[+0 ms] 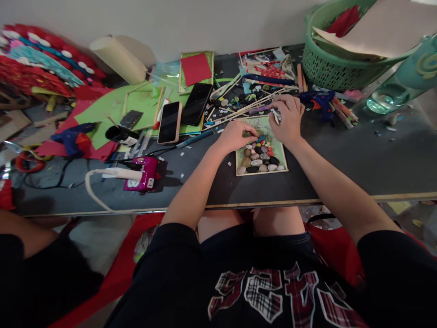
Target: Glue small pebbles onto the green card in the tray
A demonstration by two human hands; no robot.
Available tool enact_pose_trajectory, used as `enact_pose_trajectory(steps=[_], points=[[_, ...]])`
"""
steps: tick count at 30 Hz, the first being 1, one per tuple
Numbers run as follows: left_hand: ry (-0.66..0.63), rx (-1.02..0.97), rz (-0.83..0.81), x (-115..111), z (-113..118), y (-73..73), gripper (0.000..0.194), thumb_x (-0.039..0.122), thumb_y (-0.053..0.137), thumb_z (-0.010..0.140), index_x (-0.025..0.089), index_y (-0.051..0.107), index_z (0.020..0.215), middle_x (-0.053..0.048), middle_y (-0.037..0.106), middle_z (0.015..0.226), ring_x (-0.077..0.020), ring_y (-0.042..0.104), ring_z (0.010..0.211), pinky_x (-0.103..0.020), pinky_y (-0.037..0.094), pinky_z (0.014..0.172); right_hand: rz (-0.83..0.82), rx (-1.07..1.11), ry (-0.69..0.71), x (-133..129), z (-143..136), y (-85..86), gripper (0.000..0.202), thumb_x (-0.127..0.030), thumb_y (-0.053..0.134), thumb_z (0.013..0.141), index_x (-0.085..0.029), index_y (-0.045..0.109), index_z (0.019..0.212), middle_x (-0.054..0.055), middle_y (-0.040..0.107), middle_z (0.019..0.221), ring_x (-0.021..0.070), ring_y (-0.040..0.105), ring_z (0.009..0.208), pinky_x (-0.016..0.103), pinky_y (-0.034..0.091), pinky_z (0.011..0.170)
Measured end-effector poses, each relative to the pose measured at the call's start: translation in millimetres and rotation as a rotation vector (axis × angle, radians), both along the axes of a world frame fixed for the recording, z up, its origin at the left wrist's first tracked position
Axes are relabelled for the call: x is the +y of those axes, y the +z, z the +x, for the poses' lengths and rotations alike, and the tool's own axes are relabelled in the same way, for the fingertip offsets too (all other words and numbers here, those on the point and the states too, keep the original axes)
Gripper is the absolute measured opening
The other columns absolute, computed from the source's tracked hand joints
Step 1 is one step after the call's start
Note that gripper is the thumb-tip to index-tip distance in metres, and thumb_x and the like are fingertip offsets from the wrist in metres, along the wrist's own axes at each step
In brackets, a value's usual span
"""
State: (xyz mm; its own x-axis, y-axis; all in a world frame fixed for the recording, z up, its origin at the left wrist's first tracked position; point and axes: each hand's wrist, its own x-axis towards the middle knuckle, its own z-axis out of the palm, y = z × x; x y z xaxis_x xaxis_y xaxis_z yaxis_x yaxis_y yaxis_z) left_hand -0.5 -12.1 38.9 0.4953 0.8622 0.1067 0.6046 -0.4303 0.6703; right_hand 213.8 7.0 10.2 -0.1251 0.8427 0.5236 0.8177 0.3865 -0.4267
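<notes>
A square light-green panel (241, 173) with a thin pale border lies near the table's front edge. Rows of coloured pebbles (256, 162) cover its lower part. My left hand (238, 135) reaches over the panel's upper left, thumb and index fingertips together at a small blue stone (261, 138). Over the upper right corner is my right hand (286, 117), its fingers bent around a thin purple stick (260, 109) that points left. Part of the panel's upper area is hidden by both hands.
Two phones (170, 122), loose sticks and scattered stones lie behind the panel. A blue glue gun (318, 101), green basket (327, 68) and bottle (392, 93) stand right. Left are a magenta power adapter (145, 174), black cup (120, 135) and scissors (29, 159). Another person sits at far left.
</notes>
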Motion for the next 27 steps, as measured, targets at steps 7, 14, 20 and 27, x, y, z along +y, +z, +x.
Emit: enact_pose_trajectory(steps=[7, 14, 20, 27], points=[[-0.128, -0.036, 0.017, 4, -1, -8.9, 0.035, 0.018, 0.056, 0.098, 0.025, 0.073, 0.128, -0.007, 0.075, 0.133, -0.0237, 0.066, 0.128, -0.044, 0.052, 0.112, 0.017, -0.020, 0.008, 0, 0, -1.4, 0.021, -0.030, 0.055, 0.093, -0.026, 0.069, 0.109, 0.011, 0.064, 0.131, 0.0343, 0.053, 0.129, 0.063, 0.041, 0.111], [-0.217, 0.031, 0.019, 8, 2, -13.6, 0.024, 0.019, 0.061, 0.097, 0.024, 0.076, 0.116, -0.006, 0.078, 0.124, -0.0232, 0.070, 0.120, -0.041, 0.053, 0.107, -0.010, -0.035, 0.023, 3, 1, -4.0, 0.022, -0.030, 0.055, 0.094, -0.025, 0.068, 0.110, 0.012, 0.063, 0.132, 0.0345, 0.052, 0.131, 0.063, 0.039, 0.114], [-0.220, 0.038, 0.054, 6, 1, -10.4, 0.021, 0.020, 0.062, 0.098, 0.023, 0.077, 0.112, -0.006, 0.079, 0.121, -0.0232, 0.070, 0.119, -0.041, 0.053, 0.106, 0.040, 0.004, 0.064, 7, 4, -9.9, 0.021, -0.034, 0.054, 0.095, -0.026, 0.068, 0.108, 0.011, 0.064, 0.129, 0.0351, 0.053, 0.129, 0.066, 0.040, 0.112], [-0.067, -0.107, -0.048, 4, -3, -14.0, 0.032, 0.018, 0.060, 0.098, 0.021, 0.072, 0.128, -0.008, 0.079, 0.122, -0.0205, 0.074, 0.110, -0.033, 0.058, 0.093, 0.050, 0.007, 0.072, 7, 5, -9.8, 0.020, -0.037, 0.054, 0.097, -0.027, 0.067, 0.108, 0.011, 0.064, 0.129, 0.0356, 0.053, 0.130, 0.067, 0.040, 0.112]])
